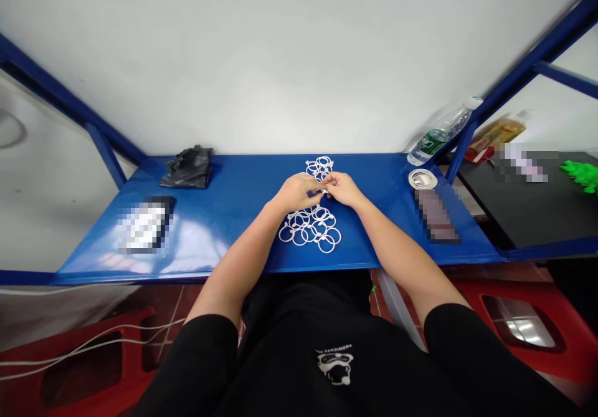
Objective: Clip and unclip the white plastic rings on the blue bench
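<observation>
Working over a loose tangle of white plastic rings (311,230) at the middle of the blue metal surface (233,180), left hand (296,192) and right hand (341,189) meeting fingertip to fingertip. Both hands curled nearly closed, thumbs and fingers pinching inward, with whatever lies between them hidden by the fingers; no telling for certain whether a ring is gripped. Rings lying in two overlapping clusters, the larger just below the hands toward the near edge, a smaller one just beyond them, the hands between the two. Keeping the pinch small and right at the fingertips, forearms low, looking like the sound way to handle rings this thin while neighbouring rings stay flat. Lying off to the left, a crumpled black plastic bag (189,167) and a dark flat object (147,222), blurred beyond naming. Sitting to the right, a round white-and-silver coil (423,179) just beside another blurred item (436,216), with a clear plastic water bottle (441,131) tilted near the back corner. Black sleeves (196,367) covering the upper arms, red plastic stools (514,323) showing below the surface.
</observation>
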Available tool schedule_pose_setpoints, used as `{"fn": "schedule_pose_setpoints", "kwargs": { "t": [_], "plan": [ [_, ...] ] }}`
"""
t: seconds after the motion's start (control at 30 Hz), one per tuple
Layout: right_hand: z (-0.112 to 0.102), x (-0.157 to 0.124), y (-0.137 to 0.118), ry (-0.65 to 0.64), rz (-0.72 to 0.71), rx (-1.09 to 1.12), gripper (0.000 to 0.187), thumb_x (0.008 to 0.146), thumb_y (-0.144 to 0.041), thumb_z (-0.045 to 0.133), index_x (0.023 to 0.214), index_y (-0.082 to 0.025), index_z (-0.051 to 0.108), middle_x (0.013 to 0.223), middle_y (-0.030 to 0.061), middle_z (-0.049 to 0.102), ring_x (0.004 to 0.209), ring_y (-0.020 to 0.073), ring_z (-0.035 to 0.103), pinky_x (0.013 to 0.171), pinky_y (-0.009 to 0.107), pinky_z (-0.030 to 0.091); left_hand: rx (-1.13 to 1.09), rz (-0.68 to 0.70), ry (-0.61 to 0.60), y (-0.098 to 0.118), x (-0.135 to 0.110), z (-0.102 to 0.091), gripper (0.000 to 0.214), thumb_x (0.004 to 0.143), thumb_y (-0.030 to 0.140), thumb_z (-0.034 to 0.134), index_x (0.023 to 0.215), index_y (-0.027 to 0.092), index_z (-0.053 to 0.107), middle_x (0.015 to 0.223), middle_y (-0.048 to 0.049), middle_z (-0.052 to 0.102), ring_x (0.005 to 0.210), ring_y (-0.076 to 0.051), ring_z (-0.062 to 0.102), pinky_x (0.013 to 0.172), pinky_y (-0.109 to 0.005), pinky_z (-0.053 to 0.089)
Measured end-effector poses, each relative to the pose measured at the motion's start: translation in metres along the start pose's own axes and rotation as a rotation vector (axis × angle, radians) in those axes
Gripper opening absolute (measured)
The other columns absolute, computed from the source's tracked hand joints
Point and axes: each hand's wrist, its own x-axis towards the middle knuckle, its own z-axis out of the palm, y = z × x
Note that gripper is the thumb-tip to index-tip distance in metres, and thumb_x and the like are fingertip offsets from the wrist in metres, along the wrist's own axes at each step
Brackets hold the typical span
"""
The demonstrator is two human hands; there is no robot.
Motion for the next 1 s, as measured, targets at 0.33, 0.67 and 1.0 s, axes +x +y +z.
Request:
{"fn": "schedule_pose_setpoints", "kwargs": {
  "t": [0.33, 0.67, 1.0],
  "plan": [
    [-0.001, 0.002, 0.005, -0.080, -0.022, 0.042, 0.010, 0.078, -0.014, 0.063, 0.084, -0.019, 0.069, 0.057, -0.0039, 0.065, 0.054, 0.0136, 0.062, 0.053, 0.022, 0.042, -0.053, -0.089, -0.063, 0.005, 0.000, 0.000, 0.023, 0.083, 0.027, 0.061, 0.088, 0.023, 0.082, 0.072, 0.0000, 0.076, 0.065, -0.016, 0.068, 0.069, -0.030, 0.052],
    [0.001, -0.001, 0.004, -0.113, -0.104, -0.114, 0.017, 0.091, -0.018, 0.060, 0.098, -0.018, 0.075, 0.061, -0.0021, 0.070, 0.056, 0.0136, 0.064, 0.060, 0.023, 0.047, 0.019, -0.230, -0.132, 0.004, -0.001, 0.001, 0.020, 0.072, 0.020, 0.055, 0.076, 0.020, 0.075, 0.068, -0.0017, 0.071, 0.061, -0.016, 0.058, 0.062, -0.030, 0.042],
    [0.000, -0.001, 0.002, -0.068, -0.016, -0.056, 0.016, 0.097, -0.020, 0.060, 0.103, -0.019, 0.075, 0.071, 0.0002, 0.077, 0.045, 0.0109, 0.059, 0.049, 0.022, 0.046, 0.006, -0.307, -0.184, 0.001, -0.003, 0.001, 0.024, 0.086, 0.024, 0.056, 0.084, 0.020, 0.079, 0.063, 0.0001, 0.068, 0.054, -0.013, 0.050, 0.060, -0.028, 0.036]
  ]
}}
